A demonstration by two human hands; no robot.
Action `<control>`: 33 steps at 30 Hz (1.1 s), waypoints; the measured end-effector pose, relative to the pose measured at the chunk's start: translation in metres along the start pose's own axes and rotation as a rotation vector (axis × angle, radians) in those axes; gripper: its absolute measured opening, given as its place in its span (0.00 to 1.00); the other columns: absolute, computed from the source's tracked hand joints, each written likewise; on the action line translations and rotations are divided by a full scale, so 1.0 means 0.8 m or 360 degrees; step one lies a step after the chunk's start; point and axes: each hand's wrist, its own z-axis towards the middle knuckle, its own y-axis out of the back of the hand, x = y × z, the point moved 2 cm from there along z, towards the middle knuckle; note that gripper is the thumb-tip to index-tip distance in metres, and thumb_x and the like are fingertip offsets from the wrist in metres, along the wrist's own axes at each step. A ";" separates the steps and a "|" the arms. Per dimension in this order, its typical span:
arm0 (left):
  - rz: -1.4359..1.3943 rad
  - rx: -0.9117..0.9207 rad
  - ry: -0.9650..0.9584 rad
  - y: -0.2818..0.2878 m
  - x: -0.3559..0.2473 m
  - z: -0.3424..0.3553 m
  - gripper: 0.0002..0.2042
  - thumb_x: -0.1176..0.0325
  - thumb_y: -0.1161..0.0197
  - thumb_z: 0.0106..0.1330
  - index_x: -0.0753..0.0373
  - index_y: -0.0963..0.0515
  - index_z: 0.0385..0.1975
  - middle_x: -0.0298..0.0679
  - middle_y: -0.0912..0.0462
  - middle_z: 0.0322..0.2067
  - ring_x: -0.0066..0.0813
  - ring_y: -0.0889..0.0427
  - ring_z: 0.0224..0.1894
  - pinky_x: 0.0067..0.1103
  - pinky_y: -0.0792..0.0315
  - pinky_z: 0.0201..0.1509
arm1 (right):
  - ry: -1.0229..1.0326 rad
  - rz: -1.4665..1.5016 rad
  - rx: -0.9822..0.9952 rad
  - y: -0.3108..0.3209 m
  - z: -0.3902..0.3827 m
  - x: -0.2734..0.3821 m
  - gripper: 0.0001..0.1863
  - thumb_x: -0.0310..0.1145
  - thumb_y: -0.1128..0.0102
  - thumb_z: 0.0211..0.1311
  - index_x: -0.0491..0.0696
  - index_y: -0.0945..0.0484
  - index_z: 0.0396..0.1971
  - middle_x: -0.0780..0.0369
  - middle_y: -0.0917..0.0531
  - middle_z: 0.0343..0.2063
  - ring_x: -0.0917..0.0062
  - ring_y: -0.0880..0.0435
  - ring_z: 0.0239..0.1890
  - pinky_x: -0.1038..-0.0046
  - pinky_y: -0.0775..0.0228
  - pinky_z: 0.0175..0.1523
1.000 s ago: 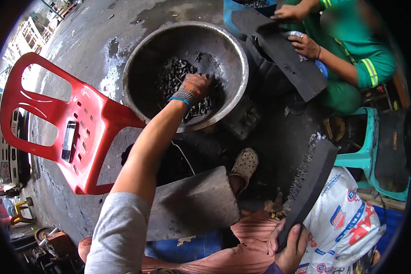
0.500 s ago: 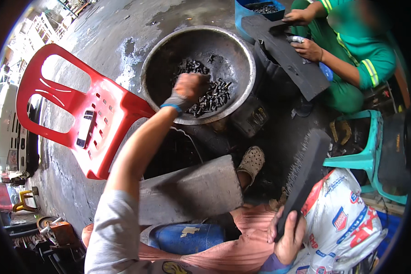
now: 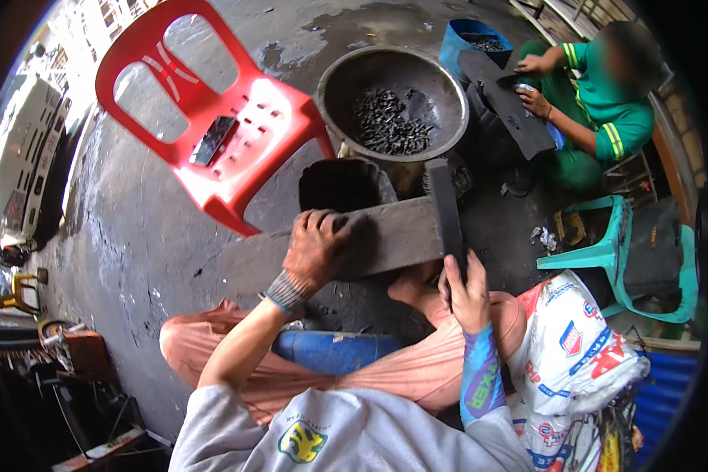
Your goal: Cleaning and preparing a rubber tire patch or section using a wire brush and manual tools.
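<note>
My left hand [image 3: 311, 252], in a soiled glove, is closed over a thick grey wooden board [image 3: 389, 236] in front of me. Whatever its fingers pinch is dark and too small to make out. A long dark wire brush [image 3: 447, 208] stands upright in my right hand [image 3: 468, 291], gripped at its lower end. It is beside the board's right end; its bristles, plain a moment ago, barely show now. Beyond the board sits a wide metal basin [image 3: 328, 102] with a heap of small black pieces [image 3: 392, 122]. A dark open container [image 3: 342, 185] stands between basin and board.
A red plastic chair [image 3: 252, 169] with a phone [image 3: 214, 140] on it is at left. On the right are a teal stool [image 3: 617, 252] and a white printed sack [image 3: 578, 346]. A co-worker in green [image 3: 629, 130] works over a dark board [image 3: 511, 106], near a blue bucket [image 3: 458, 43].
My left hand has come back from the black pieces in the basin to the board. The wire brush has moved left and forward, to the board's right end. The view has shifted.
</note>
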 end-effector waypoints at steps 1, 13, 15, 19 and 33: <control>-0.0071 -0.0065 0.0116 0.002 -0.005 0.000 0.26 0.58 0.32 0.58 0.47 0.22 0.60 0.40 0.21 0.51 0.43 0.25 0.57 0.43 0.35 0.65 | 0.0062 0.0035 0.0031 -0.012 0.001 -0.011 0.16 0.47 0.42 0.75 0.48 0.28 0.39 0.70 0.30 0.16 0.88 0.34 0.13 0.82 0.41 0.18; -0.0348 -0.0404 0.0397 -0.011 0.002 -0.033 0.14 0.56 0.32 0.59 0.42 0.14 0.45 0.39 0.19 0.45 0.43 0.24 0.55 0.41 0.34 0.61 | -0.0163 -0.0006 -0.0050 -0.169 0.010 -0.025 0.17 0.49 0.49 0.77 0.50 0.32 0.37 0.68 0.31 0.15 0.86 0.35 0.10 0.81 0.43 0.13; -0.0251 -0.0335 0.0395 -0.015 0.001 -0.034 0.13 0.55 0.32 0.59 0.45 0.14 0.44 0.40 0.19 0.44 0.44 0.24 0.56 0.41 0.33 0.60 | -0.0171 -0.0181 -0.0004 -0.175 0.012 -0.039 0.19 0.51 0.49 0.77 0.48 0.31 0.38 0.67 0.31 0.15 0.86 0.35 0.10 0.80 0.43 0.13; -0.0235 -0.0360 0.0394 -0.023 0.007 -0.032 0.13 0.54 0.32 0.59 0.48 0.14 0.42 0.41 0.19 0.44 0.44 0.25 0.57 0.41 0.33 0.61 | -0.0341 -0.0168 -0.0088 -0.144 -0.064 -0.100 0.23 0.55 0.49 0.75 0.47 0.26 0.39 0.68 0.32 0.10 0.84 0.35 0.07 0.78 0.44 0.12; -0.0286 -0.0421 0.0397 -0.039 0.009 -0.042 0.12 0.58 0.36 0.61 0.48 0.15 0.43 0.39 0.18 0.46 0.42 0.25 0.59 0.40 0.34 0.61 | -0.0405 -0.0177 0.0005 -0.132 -0.090 -0.108 0.25 0.56 0.51 0.76 0.45 0.23 0.45 0.66 0.32 0.10 0.82 0.35 0.06 0.78 0.44 0.11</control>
